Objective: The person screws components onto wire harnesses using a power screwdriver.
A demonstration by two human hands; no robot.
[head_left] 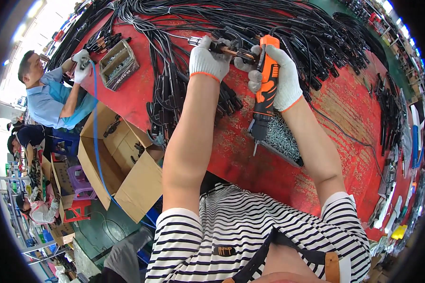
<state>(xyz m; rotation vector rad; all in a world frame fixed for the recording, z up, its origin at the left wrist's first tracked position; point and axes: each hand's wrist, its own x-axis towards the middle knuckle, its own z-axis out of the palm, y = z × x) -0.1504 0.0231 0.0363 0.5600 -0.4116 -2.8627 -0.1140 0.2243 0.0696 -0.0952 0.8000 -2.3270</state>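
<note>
My left hand (210, 59), in a white glove with an orange cuff edge, is closed around a dark part with copper-coloured metal (227, 49). A silvery piece pokes out at that part's left end. In my gloved right hand (287, 80) is an orange and black electric screwdriver (268, 70), held upright in the picture. Its bit points back toward my body, beside a tray of small silvery screws (281, 139). The fingertips of my right hand lie close to the right end of the dark part, but I cannot tell whether they touch it.
Bundles of black cables with dark ends (167, 94) cover the far side of the worn red table (241, 162). The screwdriver's cord (340, 126) runs right. At left are a wooden screw box (120, 65), an open cardboard box (127, 155), a blue hose (95, 122) and a seated co-worker (56, 94).
</note>
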